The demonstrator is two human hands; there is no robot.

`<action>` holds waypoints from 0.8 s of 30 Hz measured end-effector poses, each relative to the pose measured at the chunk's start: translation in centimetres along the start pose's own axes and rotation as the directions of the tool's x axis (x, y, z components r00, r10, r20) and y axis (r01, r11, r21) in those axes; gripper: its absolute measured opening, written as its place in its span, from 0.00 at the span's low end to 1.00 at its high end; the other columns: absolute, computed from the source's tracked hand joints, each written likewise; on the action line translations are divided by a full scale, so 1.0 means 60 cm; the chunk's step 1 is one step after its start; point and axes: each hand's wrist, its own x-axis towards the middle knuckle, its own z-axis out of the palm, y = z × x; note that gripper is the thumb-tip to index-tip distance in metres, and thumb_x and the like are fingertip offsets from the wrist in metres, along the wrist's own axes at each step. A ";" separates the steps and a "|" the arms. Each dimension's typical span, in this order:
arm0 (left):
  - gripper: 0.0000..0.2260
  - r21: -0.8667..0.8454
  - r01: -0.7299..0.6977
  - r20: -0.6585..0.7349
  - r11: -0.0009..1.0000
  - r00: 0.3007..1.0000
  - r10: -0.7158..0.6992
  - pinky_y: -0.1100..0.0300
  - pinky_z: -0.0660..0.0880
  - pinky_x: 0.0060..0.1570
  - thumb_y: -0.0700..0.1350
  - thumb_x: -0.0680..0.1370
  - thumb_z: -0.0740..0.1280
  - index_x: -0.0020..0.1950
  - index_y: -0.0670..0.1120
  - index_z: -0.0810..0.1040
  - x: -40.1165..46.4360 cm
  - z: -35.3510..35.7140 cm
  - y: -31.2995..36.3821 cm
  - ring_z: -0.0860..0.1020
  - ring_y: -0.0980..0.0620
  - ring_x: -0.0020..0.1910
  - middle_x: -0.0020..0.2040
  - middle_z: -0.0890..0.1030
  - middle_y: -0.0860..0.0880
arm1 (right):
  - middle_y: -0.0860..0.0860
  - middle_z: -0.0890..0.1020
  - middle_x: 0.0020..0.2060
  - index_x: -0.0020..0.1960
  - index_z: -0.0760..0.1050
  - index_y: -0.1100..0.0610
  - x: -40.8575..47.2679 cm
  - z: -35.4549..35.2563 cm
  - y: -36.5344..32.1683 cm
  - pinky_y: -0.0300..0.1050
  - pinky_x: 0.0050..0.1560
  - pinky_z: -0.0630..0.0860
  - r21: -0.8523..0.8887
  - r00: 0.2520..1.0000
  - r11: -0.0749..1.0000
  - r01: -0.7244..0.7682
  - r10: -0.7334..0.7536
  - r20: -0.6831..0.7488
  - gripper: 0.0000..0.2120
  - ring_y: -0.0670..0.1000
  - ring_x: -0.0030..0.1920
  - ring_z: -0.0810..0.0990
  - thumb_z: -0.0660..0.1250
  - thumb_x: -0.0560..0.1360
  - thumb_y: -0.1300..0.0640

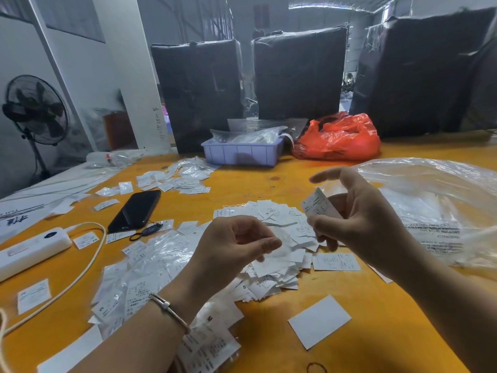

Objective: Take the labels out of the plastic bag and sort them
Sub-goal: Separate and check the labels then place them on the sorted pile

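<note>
Bare table [269, 181] lies open between the label pile [271, 254] and the lilac tray [242, 154], flanked by the phone [135, 211] and clear bag [435, 211].

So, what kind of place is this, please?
Probably a warehouse or garment packing workshop: tall black-wrapped bales stand behind the orange table, loose size labels cover it, and a pedestal fan stands nearby.

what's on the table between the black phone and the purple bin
In the head view, scattered white labels, some in small clear bags, lie on the orange table between the black phone and the purple bin.
</note>
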 end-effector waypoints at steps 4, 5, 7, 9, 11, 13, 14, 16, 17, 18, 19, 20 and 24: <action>0.12 0.005 0.006 -0.009 1.000 1.000 -0.006 0.63 0.79 0.37 0.53 0.68 0.74 0.42 0.44 0.84 -0.001 0.000 -0.001 0.81 0.54 0.33 0.35 0.84 0.50 | 0.58 0.82 0.31 0.58 0.70 0.56 -0.001 0.001 0.000 0.51 0.28 0.79 -0.049 0.999 0.999 0.003 -0.001 0.042 0.22 0.57 0.27 0.79 0.72 0.69 0.70; 0.12 0.008 0.008 -0.013 1.000 1.000 -0.008 0.63 0.78 0.37 0.53 0.68 0.74 0.42 0.44 0.84 -0.002 0.000 -0.001 0.81 0.54 0.33 0.35 0.84 0.51 | 0.58 0.83 0.32 0.54 0.72 0.58 -0.001 0.001 -0.001 0.52 0.29 0.80 -0.055 0.999 0.998 0.009 -0.006 0.051 0.18 0.57 0.27 0.80 0.72 0.69 0.70; 0.11 0.016 0.013 -0.021 1.000 1.000 -0.013 0.64 0.78 0.37 0.53 0.69 0.73 0.42 0.45 0.84 -0.002 0.001 -0.001 0.81 0.55 0.33 0.35 0.84 0.51 | 0.57 0.82 0.31 0.46 0.75 0.63 -0.001 0.003 -0.001 0.51 0.28 0.80 -0.064 0.997 0.997 0.034 -0.030 0.068 0.09 0.57 0.28 0.80 0.72 0.69 0.70; 0.11 0.027 0.016 -0.028 1.000 0.999 -0.015 0.65 0.78 0.37 0.53 0.69 0.73 0.41 0.46 0.84 -0.002 0.001 -0.001 0.81 0.55 0.33 0.35 0.84 0.52 | 0.55 0.80 0.27 0.39 0.77 0.64 -0.003 0.006 0.001 0.45 0.27 0.75 -0.059 0.995 0.996 0.060 -0.055 0.078 0.05 0.53 0.26 0.76 0.71 0.70 0.70; 0.10 0.035 0.015 -0.028 0.999 1.000 -0.014 0.65 0.78 0.36 0.54 0.70 0.72 0.41 0.48 0.84 -0.002 0.001 -0.001 0.81 0.55 0.33 0.35 0.84 0.52 | 0.55 0.77 0.26 0.36 0.79 0.63 -0.003 0.008 0.005 0.43 0.28 0.70 -0.054 0.995 0.996 0.069 -0.064 0.080 0.06 0.50 0.27 0.72 0.71 0.71 0.68; 0.09 0.030 0.016 -0.022 0.999 1.000 -0.015 0.64 0.78 0.36 0.53 0.70 0.72 0.41 0.48 0.84 -0.002 0.001 -0.001 0.81 0.55 0.33 0.35 0.84 0.52 | 0.62 0.78 0.30 0.39 0.80 0.67 -0.003 0.008 0.007 0.47 0.30 0.67 -0.066 0.996 0.996 0.061 -0.056 0.073 0.06 0.55 0.28 0.71 0.71 0.72 0.63; 0.09 0.029 0.015 -0.019 0.999 1.000 -0.015 0.64 0.78 0.36 0.53 0.70 0.72 0.42 0.48 0.84 -0.002 0.001 -0.001 0.82 0.55 0.33 0.35 0.84 0.52 | 0.64 0.80 0.33 0.42 0.80 0.68 -0.003 0.008 0.007 0.49 0.30 0.68 -0.071 0.997 0.996 0.056 -0.051 0.061 0.08 0.55 0.29 0.71 0.71 0.72 0.61; 0.09 0.033 0.015 -0.017 0.999 1.000 -0.014 0.64 0.79 0.36 0.53 0.70 0.72 0.42 0.48 0.84 -0.002 0.001 -0.001 0.82 0.54 0.33 0.35 0.84 0.51 | 0.58 0.82 0.34 0.45 0.82 0.66 -0.002 0.007 0.007 0.47 0.30 0.70 -0.088 0.997 0.994 0.065 -0.062 0.036 0.08 0.48 0.30 0.74 0.70 0.73 0.60; 0.09 0.033 0.015 -0.016 0.999 1.000 -0.014 0.63 0.79 0.37 0.53 0.70 0.72 0.42 0.48 0.84 -0.002 0.001 -0.001 0.82 0.54 0.33 0.36 0.84 0.51 | 0.57 0.82 0.34 0.44 0.82 0.64 -0.003 0.008 0.007 0.48 0.31 0.70 -0.121 0.997 0.990 0.077 -0.074 0.030 0.07 0.48 0.31 0.74 0.69 0.74 0.59; 0.09 0.031 0.015 -0.017 0.999 1.000 -0.014 0.63 0.79 0.37 0.53 0.70 0.72 0.42 0.48 0.84 -0.002 0.001 -0.001 0.82 0.54 0.33 0.36 0.85 0.51 | 0.57 0.82 0.34 0.44 0.81 0.63 -0.003 0.009 0.007 0.52 0.31 0.71 -0.164 0.996 0.982 0.089 -0.086 0.030 0.07 0.52 0.32 0.75 0.68 0.75 0.59; 0.10 0.026 0.014 -0.018 1.000 1.000 -0.013 0.64 0.79 0.37 0.53 0.70 0.72 0.42 0.47 0.85 -0.002 0.001 -0.002 0.82 0.54 0.33 0.36 0.85 0.51 | 0.59 0.81 0.34 0.43 0.81 0.63 -0.004 0.010 0.008 0.55 0.32 0.71 -0.200 0.995 0.974 0.103 -0.100 0.028 0.07 0.58 0.34 0.75 0.68 0.75 0.59; 0.10 0.023 0.013 -0.020 1.000 1.000 -0.012 0.64 0.79 0.37 0.53 0.69 0.73 0.42 0.47 0.85 -0.002 0.001 -0.002 0.82 0.54 0.33 0.36 0.84 0.51 | 0.61 0.81 0.35 0.43 0.81 0.63 -0.005 0.011 0.009 0.56 0.34 0.71 -0.224 0.993 0.968 0.114 -0.113 0.018 0.08 0.61 0.36 0.75 0.67 0.75 0.59; 0.10 0.027 0.002 -0.022 1.000 1.000 -0.001 0.64 0.79 0.37 0.52 0.69 0.73 0.42 0.46 0.84 -0.001 0.001 -0.002 0.82 0.55 0.33 0.35 0.84 0.52 | 0.60 0.79 0.32 0.39 0.78 0.65 -0.004 0.009 0.004 0.52 0.33 0.69 -0.254 0.982 0.953 0.166 -0.183 -0.045 0.10 0.59 0.34 0.73 0.67 0.75 0.60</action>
